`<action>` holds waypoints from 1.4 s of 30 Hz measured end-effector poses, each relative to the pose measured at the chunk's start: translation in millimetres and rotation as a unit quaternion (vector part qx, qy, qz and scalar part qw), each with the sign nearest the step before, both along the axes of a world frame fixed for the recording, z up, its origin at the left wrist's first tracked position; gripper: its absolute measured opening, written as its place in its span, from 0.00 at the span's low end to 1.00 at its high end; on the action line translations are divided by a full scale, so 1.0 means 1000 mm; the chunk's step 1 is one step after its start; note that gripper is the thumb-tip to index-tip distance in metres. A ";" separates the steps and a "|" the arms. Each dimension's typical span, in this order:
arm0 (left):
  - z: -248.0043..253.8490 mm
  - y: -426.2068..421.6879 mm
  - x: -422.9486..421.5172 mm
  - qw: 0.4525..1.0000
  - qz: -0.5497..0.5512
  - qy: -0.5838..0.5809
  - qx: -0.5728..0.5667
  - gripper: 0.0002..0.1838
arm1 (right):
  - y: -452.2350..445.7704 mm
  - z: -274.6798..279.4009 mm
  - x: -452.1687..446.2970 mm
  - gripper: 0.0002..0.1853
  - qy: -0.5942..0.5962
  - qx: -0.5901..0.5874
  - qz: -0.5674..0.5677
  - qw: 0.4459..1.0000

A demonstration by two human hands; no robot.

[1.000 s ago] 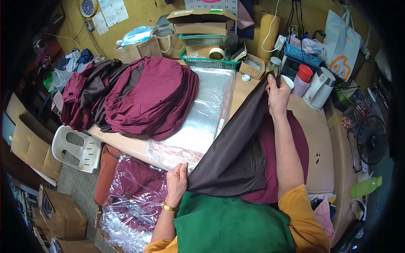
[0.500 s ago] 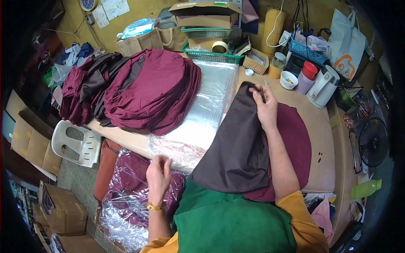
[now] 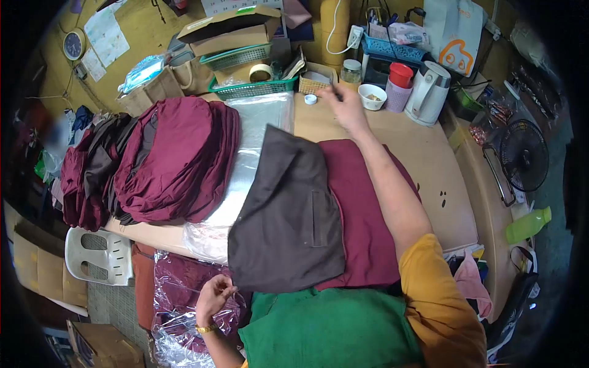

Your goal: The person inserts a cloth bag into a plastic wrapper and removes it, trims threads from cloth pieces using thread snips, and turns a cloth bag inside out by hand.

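Observation:
A dark brown fabric piece with a stitched slit lies spread in front of me, its left part overlapping clear plastic. Under and beside it is a maroon fabric piece. My left hand is at the dark fabric's lower left corner, thumb and fingers pinched together; what is between them, if anything, I cannot make out. Beyond the fabric, my right hand is raised over the table near the wicker basket, fingers closed around a small dark tool, slightly blurred, its kind unclear.
Stacked maroon bags lie at left beside flat clear plastic sheets. At the back stand green baskets, a white bowl, a glass jar and a kettle. A white stool and plastic-wrapped maroon goods are below.
My right hand has let go of the dark fabric's top and moved toward the back of the table. The fabric now lies flatter, its slit showing. My left hand is closer to its corner. The view has shifted.

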State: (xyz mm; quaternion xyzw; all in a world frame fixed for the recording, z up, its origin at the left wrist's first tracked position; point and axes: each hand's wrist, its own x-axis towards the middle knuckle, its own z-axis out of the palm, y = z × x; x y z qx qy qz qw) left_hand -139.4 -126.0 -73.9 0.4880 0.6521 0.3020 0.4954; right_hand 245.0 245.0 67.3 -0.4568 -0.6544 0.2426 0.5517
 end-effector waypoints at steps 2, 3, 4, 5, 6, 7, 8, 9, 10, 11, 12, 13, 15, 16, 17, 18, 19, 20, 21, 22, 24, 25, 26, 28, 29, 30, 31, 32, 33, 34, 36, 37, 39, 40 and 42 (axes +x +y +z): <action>0.002 -0.004 -0.003 1.000 0.004 -0.012 -0.014 0.10 | 0.001 -0.018 -0.012 0.12 -0.009 -0.033 0.076 0.997; 0.006 -0.004 0.006 0.998 0.041 -0.058 -0.002 0.09 | 0.001 -0.026 -0.021 0.15 -0.021 -0.062 0.152 0.986; 0.012 -0.001 0.019 0.992 0.076 -0.104 0.011 0.09 | -0.004 -0.038 -0.033 0.15 -0.019 -0.062 0.155 0.986; 0.020 0.002 0.032 0.988 0.077 -0.132 0.003 0.09 | -0.015 -0.052 -0.047 0.17 -0.012 -0.073 0.181 0.981; 0.008 0.002 0.027 0.988 0.080 -0.131 0.003 0.09 | -0.021 -0.060 -0.054 0.20 -0.006 -0.085 0.207 0.975; -0.014 0.002 0.018 0.995 0.017 -0.094 -0.028 0.09 | -0.022 -0.061 -0.056 0.20 -0.004 -0.087 0.210 0.974; -0.026 -0.001 0.012 0.996 -0.045 -0.055 -0.060 0.10 | -0.025 -0.062 -0.059 0.23 -0.066 -0.100 0.174 0.977; -0.022 -0.001 0.013 0.991 -0.057 -0.094 -0.073 0.12 | -0.026 -0.062 -0.061 0.26 -0.128 -0.111 0.136 0.976; -0.025 -0.004 0.011 0.991 -0.056 -0.093 -0.074 0.12 | -0.017 -0.068 -0.059 0.26 -0.127 -0.112 0.137 0.976; -0.032 -0.008 0.010 0.978 0.029 -0.205 -0.016 0.11 | -0.001 -0.071 -0.052 0.28 -0.145 -0.137 0.073 0.977; -0.036 -0.011 0.009 0.942 0.113 -0.312 0.042 0.11 | 0.014 -0.077 -0.045 0.29 -0.163 -0.162 0.009 0.973; -0.035 -0.011 0.012 0.891 0.135 -0.423 0.089 0.12 | 0.025 -0.082 -0.042 0.30 -0.191 -0.170 -0.047 0.966; -0.018 -0.015 0.031 0.837 0.142 -0.524 0.075 0.17 | 0.027 -0.087 -0.043 0.36 -0.294 -0.126 -0.150 0.935; -0.005 -0.016 0.040 0.848 0.150 -0.507 0.038 0.19 | 0.022 -0.086 -0.051 0.36 -0.293 -0.124 -0.144 0.937; -0.026 -0.022 0.026 0.893 0.089 -0.441 0.007 0.16 | 0.017 -0.085 -0.059 0.38 -0.267 -0.040 -0.131 0.954; -0.047 -0.028 0.012 0.928 0.020 -0.371 -0.017 0.14 | 0.008 -0.081 -0.067 0.39 -0.240 0.042 -0.118 0.963; -0.053 -0.027 0.016 0.932 0.030 -0.360 -0.037 0.12 | -0.005 -0.074 -0.077 0.38 -0.179 0.045 -0.030 0.982; -0.059 -0.027 0.020 0.935 0.039 -0.348 -0.059 0.10 | -0.007 -0.076 -0.085 0.38 -0.180 0.043 -0.029 0.982; -0.059 -0.025 0.019 0.939 0.075 -0.333 -0.045 0.11 | -0.007 -0.081 -0.091 0.37 -0.220 -0.004 0.126 0.967; -0.059 -0.020 0.017 0.941 0.111 -0.318 -0.030 0.12 | -0.007 -0.085 -0.095 0.36 -0.255 -0.050 0.277 0.925; 0.019 0.002 0.026 0.922 0.138 -0.352 0.083 0.15 | 0.003 -0.076 -0.101 0.34 -0.258 -0.068 0.308 0.913; 0.029 0.001 0.021 0.893 0.180 -0.372 0.180 0.21 | 0.012 -0.069 -0.104 0.31 -0.261 -0.087 0.337 0.900; 0.048 0.006 0.023 0.863 0.214 -0.378 0.258 0.28 | 0.029 -0.074 -0.110 0.23 -0.074 0.035 0.318 0.944; 0.068 0.015 0.012 0.798 0.158 -0.484 0.323 0.32 | -0.004 0.006 -0.091 0.12 0.282 -0.120 0.397 0.865; 0.077 0.017 0.015 0.773 0.148 -0.515 0.340 0.33 | -0.008 0.028 -0.078 0.19 0.349 -0.104 0.417 0.833; 0.085 0.019 0.021 0.746 0.136 -0.545 0.357 0.33 | -0.013 0.039 -0.069 0.30 0.348 -0.049 0.418 0.838; 0.092 0.022 0.032 0.746 0.137 -0.544 0.359 0.33 | -0.030 0.046 -0.058 0.36 0.262 -0.058 0.409 0.872; 0.099 0.026 0.049 0.840 0.099 -0.441 0.300 0.32 | -0.055 0.048 -0.046 0.43 0.174 -0.067 0.397 0.899; 0.105 0.033 0.071 0.913 0.060 -0.328 0.235 0.30 | -0.079 0.050 -0.029 0.47 0.029 -0.139 0.459 0.877; 0.104 0.046 0.098 0.934 0.006 -0.279 0.224 0.28 | -0.102 0.048 -0.020 0.51 -0.121 -0.207 0.507 0.828; 0.100 0.071 0.153 0.954 -0.107 -0.176 0.216 0.24 | -0.146 0.014 -0.033 0.55 -0.189 0.003 0.561 0.806; 0.089 0.079 0.166 0.935 -0.223 -0.089 0.261 0.20 | -0.164 -0.014 -0.032 0.45 -0.233 -0.049 0.511 0.826; 0.100 0.076 0.179 0.917 -0.295 0.033 0.266 0.16 | -0.182 -0.052 -0.016 0.15 -0.445 -0.056 0.360 0.818; 0.103 0.075 0.175 0.901 -0.330 0.085 0.269 0.16 | -0.178 -0.093 -0.003 0.13 -0.323 -0.066 0.361 0.873; 0.123 0.080 0.145 0.954 -0.210 -0.005 0.214 0.14 | -0.190 -0.092 0.007 0.10 -0.142 -0.102 0.308 0.935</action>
